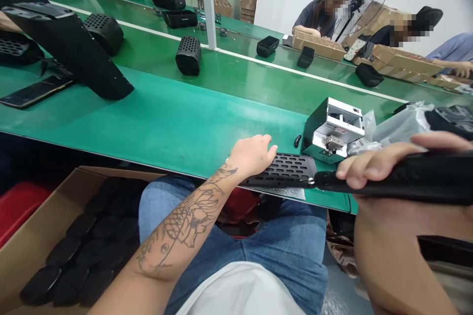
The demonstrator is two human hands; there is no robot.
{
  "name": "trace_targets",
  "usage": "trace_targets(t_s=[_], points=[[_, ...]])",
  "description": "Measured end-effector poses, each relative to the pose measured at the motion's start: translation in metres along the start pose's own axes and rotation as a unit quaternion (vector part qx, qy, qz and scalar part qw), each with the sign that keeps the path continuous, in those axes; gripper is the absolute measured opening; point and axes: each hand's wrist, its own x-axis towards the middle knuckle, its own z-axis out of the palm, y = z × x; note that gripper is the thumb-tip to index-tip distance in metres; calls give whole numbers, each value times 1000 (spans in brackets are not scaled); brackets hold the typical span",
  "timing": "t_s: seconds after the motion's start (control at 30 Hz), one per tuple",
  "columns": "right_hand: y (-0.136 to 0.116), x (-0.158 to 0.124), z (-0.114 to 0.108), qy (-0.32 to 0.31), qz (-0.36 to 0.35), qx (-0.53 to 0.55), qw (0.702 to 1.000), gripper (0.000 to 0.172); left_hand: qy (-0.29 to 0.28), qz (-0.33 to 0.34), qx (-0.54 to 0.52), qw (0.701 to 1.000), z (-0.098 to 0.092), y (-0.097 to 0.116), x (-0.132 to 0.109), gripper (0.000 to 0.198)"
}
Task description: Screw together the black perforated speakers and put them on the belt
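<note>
A black housing with rows of slots, like a speaker shell, lies near the front edge of the green bench. My left hand is pressed over its left end, gripping it with the fingers partly curled. My right hand is wrapped round a black electric screwdriver held almost level. The metal bit of the screwdriver meets the right end of the housing; any screw there is too small to make out. Just behind the housing stands a silver and black screw feeder, with a small black piece beside it.
Behind my bench a green conveyor carries several black housings, one being a slotted shell. At left stands a tilted black panel. A cardboard box of black parts is below. Co-workers sit across; plastic bags lie right.
</note>
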Motion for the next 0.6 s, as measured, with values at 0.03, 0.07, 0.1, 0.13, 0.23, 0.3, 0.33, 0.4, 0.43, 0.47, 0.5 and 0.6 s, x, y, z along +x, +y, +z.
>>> trace_targets(t_s=[0.03,0.07,0.1,0.13,0.23,0.3,0.33,0.4,0.43,0.47,0.5,0.6], points=[[2,-9,8,-51,-10,0,999,84,2,-2,-3,1000,0,0,0,41],[6,-16,17,-77,-17,5,997,80,3,-3,-6,1000,0,-1,0,41],[11,-21,25,-84,-20,13,996,75,3,-4,-8,1000,0,-1,0,41],[16,-24,33,-74,-19,23,997,69,4,-5,-10,1000,-1,-1,0,41],[33,-25,49,-80,1,47,996,58,6,-4,-12,1000,-2,-1,-1,41],[41,-23,51,-96,18,54,994,58,8,-5,-14,1000,-2,-1,-1,41],[44,-21,50,-98,25,55,993,58,8,-6,-16,1000,-2,-1,-2,40],[48,-20,49,-98,36,57,993,58,4,-9,-20,1000,-2,-1,-2,40],[49,-20,48,-102,39,59,992,57,2,-12,-22,1000,-2,-1,-2,40],[50,-20,48,-106,42,61,992,56,0,-13,-24,1000,-2,-1,-1,40],[51,-20,48,-109,42,64,991,55,-2,-13,-26,1000,-1,-1,-1,40],[53,-20,51,-113,31,75,990,55,0,-12,-28,1000,-1,-2,0,40]])
